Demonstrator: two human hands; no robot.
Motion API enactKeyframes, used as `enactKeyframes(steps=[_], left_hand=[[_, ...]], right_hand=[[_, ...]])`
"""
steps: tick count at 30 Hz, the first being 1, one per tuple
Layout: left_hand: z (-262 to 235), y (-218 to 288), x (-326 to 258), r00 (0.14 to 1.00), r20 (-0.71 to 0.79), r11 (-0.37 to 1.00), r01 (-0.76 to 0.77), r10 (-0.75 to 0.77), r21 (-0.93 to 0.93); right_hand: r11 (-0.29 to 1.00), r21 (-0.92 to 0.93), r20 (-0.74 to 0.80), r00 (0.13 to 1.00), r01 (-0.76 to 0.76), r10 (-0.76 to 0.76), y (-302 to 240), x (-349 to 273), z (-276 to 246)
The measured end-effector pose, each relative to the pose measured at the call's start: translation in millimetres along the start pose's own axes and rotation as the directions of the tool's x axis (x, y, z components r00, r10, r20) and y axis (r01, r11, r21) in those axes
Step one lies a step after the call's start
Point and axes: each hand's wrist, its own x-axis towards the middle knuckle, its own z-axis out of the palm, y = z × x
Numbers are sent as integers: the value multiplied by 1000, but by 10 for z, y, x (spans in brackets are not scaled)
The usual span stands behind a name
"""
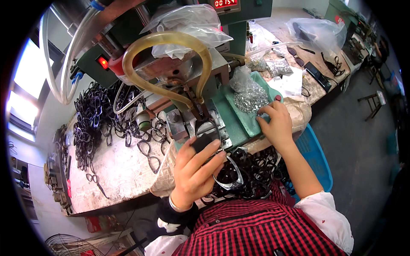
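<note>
My left hand [194, 173] grips an eyeglass frame [232, 183] at the front of the green press. One rim of the frame hangs near my apron, and the other part reaches the metal fixture [222, 128]. A black patch [204, 143] lies at my left fingertips; whether it is a finger cover or a separate piece I cannot tell. At the green tray [252, 126], my right hand [278, 123] has its thumb and index finger drawn together beside a heap of small shiny metal parts [251, 99]. Anything between those fingertips is too small to make out.
A yellowish hose [164, 37] arches over the fixture. Dark eyeglass frames [96, 111] pile up on the bench at left, and more [256, 164] lie before my apron. A blue basket [314, 153] stands at right. Plastic bags [320, 32] and sunglasses lie farther back.
</note>
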Motion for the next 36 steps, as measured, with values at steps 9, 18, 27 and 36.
enactKeyframes(steps=[9,18,27,36], left_hand=[[-1118,-705,-524,807,-471,690,568,-357,449],[-471,-1690,-1609,554,-315,374,793,-771,480],[-918,-1296,-1665,278,-105,278,712,-955,-645],[-661,-982,-536,518,-154,397,399,-841,-827]], right_hand=[[922,317,-40,969,-220,245,-73,-62,69],[834,551,8,999,-41,44,-431,264,268],[871,477,-51,985,-121,166,165,-203,-45],[651,755,2,992,80,-125,-900,371,-167]])
